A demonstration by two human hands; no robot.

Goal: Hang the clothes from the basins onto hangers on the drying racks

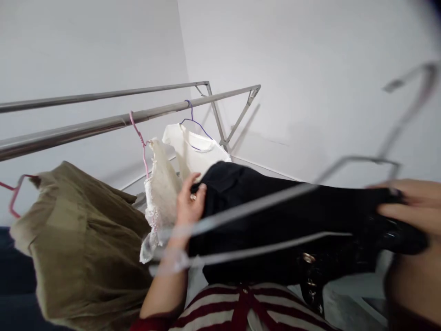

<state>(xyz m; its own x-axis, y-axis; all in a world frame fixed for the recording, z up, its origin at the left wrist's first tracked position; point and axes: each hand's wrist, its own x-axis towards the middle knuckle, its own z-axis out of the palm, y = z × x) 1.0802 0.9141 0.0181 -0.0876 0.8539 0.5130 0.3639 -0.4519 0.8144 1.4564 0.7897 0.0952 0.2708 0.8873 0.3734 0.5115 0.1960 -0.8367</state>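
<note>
A black garment (262,211) stretches across in front of my body. My left hand (191,202) is closed on its left end, fingers curled round the edge. At the far right my right hand (409,202) grips the opposite end, partly cut off by the frame. Shiny black trim with gold-coloured rings (309,258) hangs from the garment's lower right. In front of the cloth is a motion-blurred pale hanger (255,207), its hook up at the right and its clear clip-like ends near my left forearm. What holds the hanger up cannot be made out.
A metal drying rack (155,110) runs from the left towards the corner. From it hang a cream lacy garment (161,170) on a pink hanger and a white top (203,154) on a purple one. An olive garment (89,239) on a red hanger is at the left.
</note>
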